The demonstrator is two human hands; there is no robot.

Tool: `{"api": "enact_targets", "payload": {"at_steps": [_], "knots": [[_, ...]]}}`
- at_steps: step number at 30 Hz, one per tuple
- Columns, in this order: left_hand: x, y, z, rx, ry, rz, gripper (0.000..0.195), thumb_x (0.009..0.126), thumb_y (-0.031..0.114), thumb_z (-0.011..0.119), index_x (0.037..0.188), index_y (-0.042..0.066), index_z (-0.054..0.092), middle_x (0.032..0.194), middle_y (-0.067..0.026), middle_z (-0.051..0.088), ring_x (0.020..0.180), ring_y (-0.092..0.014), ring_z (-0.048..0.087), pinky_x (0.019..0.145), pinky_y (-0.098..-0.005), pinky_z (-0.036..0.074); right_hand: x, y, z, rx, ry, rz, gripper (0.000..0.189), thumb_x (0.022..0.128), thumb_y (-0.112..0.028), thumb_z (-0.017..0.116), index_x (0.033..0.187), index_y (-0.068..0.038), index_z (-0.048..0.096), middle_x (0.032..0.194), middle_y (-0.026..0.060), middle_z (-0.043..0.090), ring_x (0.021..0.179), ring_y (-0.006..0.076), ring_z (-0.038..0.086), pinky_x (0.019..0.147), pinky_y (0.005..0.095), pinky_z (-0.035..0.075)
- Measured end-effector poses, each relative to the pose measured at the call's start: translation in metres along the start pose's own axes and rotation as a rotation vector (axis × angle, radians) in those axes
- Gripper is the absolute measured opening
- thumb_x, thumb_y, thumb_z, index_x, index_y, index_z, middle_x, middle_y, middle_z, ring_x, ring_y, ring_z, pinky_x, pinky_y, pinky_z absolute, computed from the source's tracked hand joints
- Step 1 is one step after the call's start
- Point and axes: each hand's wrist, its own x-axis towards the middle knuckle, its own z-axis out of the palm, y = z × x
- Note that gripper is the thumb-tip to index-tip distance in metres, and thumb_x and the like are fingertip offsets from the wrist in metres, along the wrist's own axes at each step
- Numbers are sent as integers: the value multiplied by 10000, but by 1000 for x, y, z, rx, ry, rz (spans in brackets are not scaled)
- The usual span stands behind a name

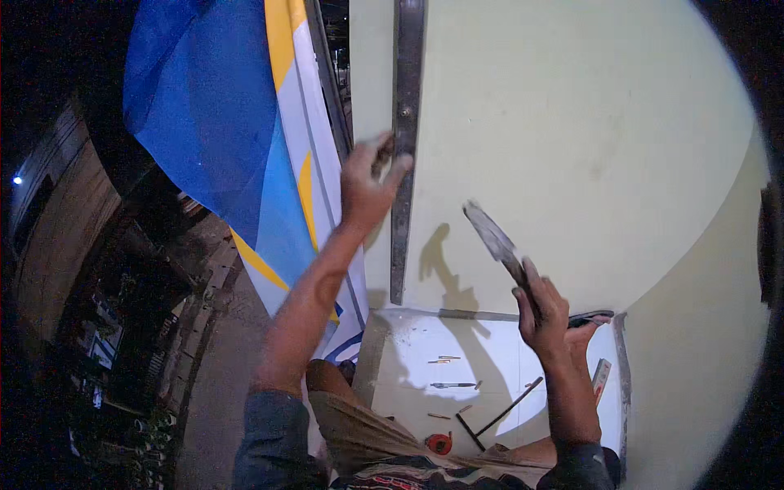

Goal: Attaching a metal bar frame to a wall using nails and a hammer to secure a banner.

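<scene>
My left hand is raised at a dark metal flat bar, which stands upright against the pale wall. Its thumb and fingers are spread by the bar's left edge; blur hides whether anything small is between them. My right hand is closed around the handle of a hand tool with a long grey metal head, blurred and pointing up and left. A fastener head shows in the bar. On the white tiled ledge below lie brass-coloured fasteners, a pen, a red tape measure and a dark T-shaped tool.
A blue, white and yellow fabric banner hangs at the left, close to my left arm. Beyond it, the ledge's side drops to a dark street far below. A level-like bar lies at the right, near my foot.
</scene>
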Motion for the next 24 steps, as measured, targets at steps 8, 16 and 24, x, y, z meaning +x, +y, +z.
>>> {"api": "enact_targets", "payload": {"at_steps": [8,16,24], "knots": [[-39,-39,13,245,46,127,328,876,190,727,1155,23,680,1079,-163,675,1009,-342,655,916,-441,519,125,-84,1,-401,4,-430,587,842,-121,758,1391,-275,616,758,25,557,583,211,602,486,362,499],[-35,-9,12,384,56,97,314,869,136,730,1121,-37,659,1090,-220,648,1024,-399,623,932,-468,504,134,-70,19,-438,-16,-366,610,885,-215,730,1447,-361,543,734,18,527,553,200,599,451,367,489],[-36,-34,2,44,11,-128,403,873,156,745,1239,15,654,1123,-160,619,1002,-350,648,866,-417,536,105,-61,20,-300,-42,-300,585,863,-166,761,1415,-252,586,753,43,566,550,229,590,484,374,491]]}}
